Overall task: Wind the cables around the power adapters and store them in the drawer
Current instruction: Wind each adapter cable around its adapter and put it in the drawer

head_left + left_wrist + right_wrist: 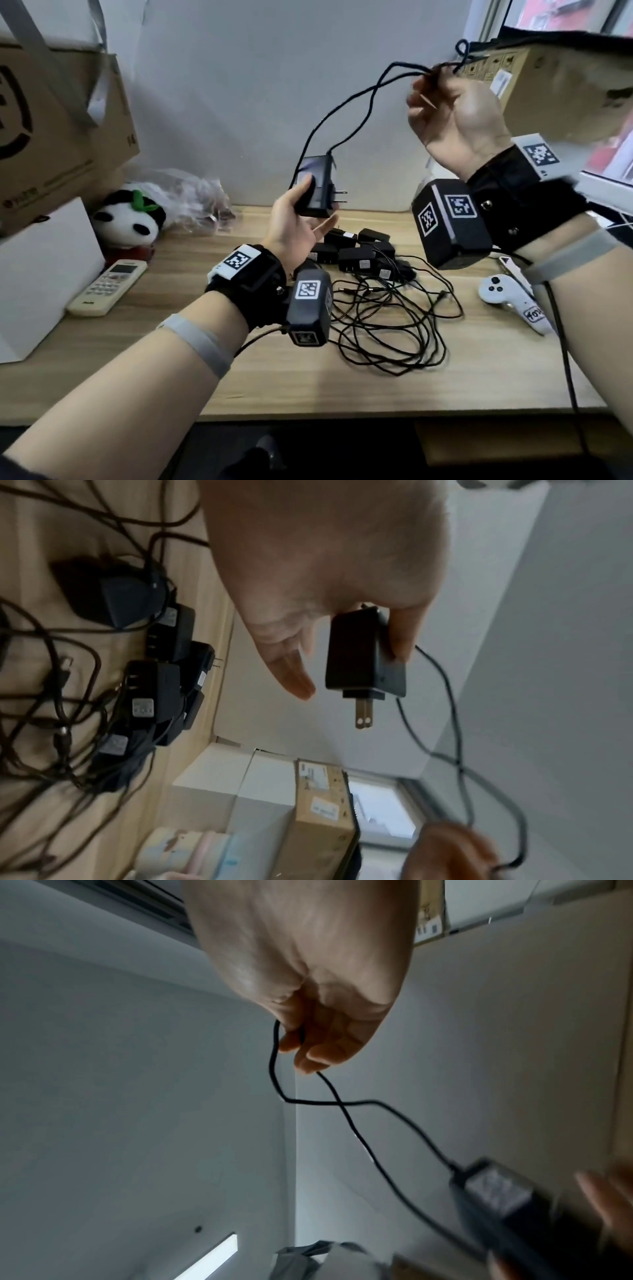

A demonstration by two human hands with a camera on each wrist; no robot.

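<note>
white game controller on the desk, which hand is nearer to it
Right. The right hand is raised above and behind the white game controller, pinching the cable; the left hand holds the power adapter farther left.

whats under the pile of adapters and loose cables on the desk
Only the wooden desk shows beneath the pile of adapters and tangled cables. Bare wood is visible through the cable loops. Whatever lies directly beneath the stacked adapter bodies is covered, so it cannot be told.
</note>
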